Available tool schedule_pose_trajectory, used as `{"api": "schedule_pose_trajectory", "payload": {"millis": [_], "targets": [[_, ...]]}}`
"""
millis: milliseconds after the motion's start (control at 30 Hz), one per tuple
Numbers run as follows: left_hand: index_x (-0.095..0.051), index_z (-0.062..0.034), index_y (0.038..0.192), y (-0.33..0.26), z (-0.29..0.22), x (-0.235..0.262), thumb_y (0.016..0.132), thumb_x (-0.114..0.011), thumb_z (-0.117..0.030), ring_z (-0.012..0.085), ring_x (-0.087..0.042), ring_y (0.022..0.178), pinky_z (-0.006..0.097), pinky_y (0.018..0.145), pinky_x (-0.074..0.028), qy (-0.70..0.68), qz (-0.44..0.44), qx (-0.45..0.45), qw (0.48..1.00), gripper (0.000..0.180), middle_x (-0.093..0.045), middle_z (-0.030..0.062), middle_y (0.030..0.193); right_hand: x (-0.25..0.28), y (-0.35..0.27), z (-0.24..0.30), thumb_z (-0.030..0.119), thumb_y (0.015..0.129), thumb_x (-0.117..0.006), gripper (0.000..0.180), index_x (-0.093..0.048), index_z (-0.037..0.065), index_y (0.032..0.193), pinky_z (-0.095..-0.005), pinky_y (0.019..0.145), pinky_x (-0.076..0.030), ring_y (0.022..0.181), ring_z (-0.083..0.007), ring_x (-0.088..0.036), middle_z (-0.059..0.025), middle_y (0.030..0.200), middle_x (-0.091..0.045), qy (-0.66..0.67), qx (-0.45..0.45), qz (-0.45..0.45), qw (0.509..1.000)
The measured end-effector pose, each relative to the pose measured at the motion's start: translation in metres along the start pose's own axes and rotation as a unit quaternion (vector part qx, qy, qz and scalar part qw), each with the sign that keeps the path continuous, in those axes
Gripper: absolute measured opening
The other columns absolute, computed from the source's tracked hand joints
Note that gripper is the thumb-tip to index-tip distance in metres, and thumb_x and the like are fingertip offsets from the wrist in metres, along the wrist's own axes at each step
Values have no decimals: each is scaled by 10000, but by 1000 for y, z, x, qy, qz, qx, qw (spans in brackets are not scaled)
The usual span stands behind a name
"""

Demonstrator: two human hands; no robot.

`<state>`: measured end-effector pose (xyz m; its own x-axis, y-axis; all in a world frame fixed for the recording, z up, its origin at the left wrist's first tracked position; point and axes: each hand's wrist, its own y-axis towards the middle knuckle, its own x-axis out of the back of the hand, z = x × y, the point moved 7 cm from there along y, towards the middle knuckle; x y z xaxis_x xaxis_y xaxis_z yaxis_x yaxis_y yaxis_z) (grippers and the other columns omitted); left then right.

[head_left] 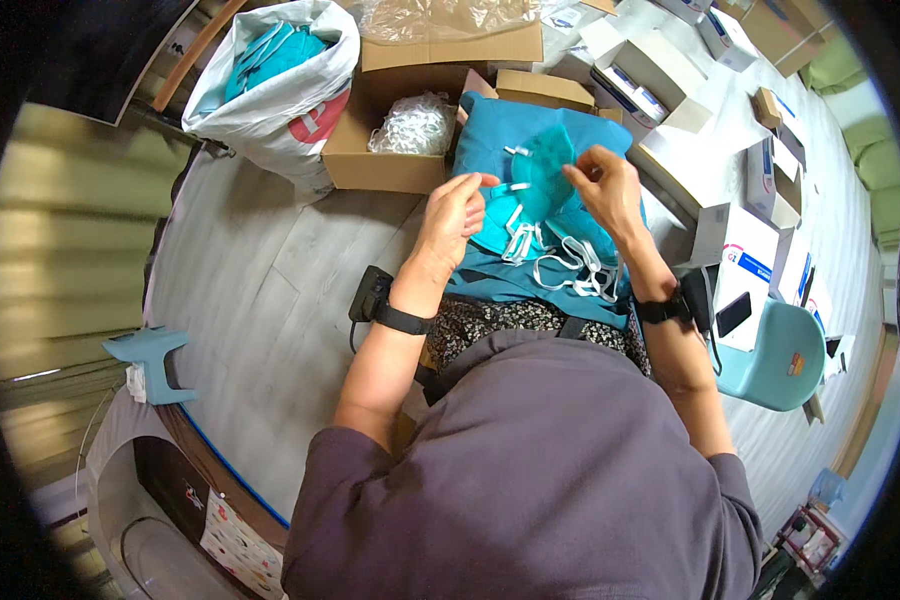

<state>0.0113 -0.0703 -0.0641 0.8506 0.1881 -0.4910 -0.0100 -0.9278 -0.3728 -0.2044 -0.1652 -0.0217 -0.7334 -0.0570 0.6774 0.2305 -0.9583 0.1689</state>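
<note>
A teal face mask (pixel 548 178) stands up over my lap, with short white strap ends showing at its left edge. My right hand (pixel 610 190) pinches the mask's right edge between thumb and fingers. Curled with its fingertips pressed together, my left hand (pixel 454 218) is just left of the mask, by a white strap end; what it pinches, if anything, is too small to make out. Below the hands, more teal masks (pixel 492 238) lie on a blue cloth (pixel 485 128) across my lap. Loose white elastic straps (pixel 582 272) trail over them.
An open cardboard box (pixel 385 172) holding a heap of white elastic straps (pixel 412 125) stands ahead. Left of it is a white sack (pixel 270 140) of teal masks. White cartons (pixel 735 235) and a teal stool (pixel 785 355) bearing a phone (pixel 734 314) are at right.
</note>
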Motion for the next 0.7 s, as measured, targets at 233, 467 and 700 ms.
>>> {"api": "schedule_pose_trajectory", "payload": {"millis": [233, 467, 700], "targets": [[-610, -12, 1175, -10, -70, -37, 899, -700, -95, -16, -323, 578, 176, 508, -219, 218, -38, -279, 934, 303, -404, -121, 639, 67, 11, 79, 66, 884, -701, 95, -639, 18, 938, -231, 621, -471, 673, -69, -575, -29, 753, -648, 140, 153, -73, 975], [-646, -18, 1002, 1, -62, -63, 898, -716, -108, -18, -315, 546, 180, 478, -221, 202, 20, -260, 944, 155, -439, -114, 626, 90, 16, 94, 79, 904, -682, 106, -649, -18, 933, -221, 614, -441, 669, -53, -525, -8, 739, -612, 170, 142, -73, 972], [-700, -27, 930, -9, -30, -100, 929, -688, -178, 20, -464, 632, 200, 549, -357, 171, 139, -158, 963, 151, -592, -55, 713, 89, 27, 74, 96, 914, -667, 135, -651, -37, 925, -215, 669, -473, 719, -58, -577, -13, 777, -646, 229, 107, -71, 965]]}}
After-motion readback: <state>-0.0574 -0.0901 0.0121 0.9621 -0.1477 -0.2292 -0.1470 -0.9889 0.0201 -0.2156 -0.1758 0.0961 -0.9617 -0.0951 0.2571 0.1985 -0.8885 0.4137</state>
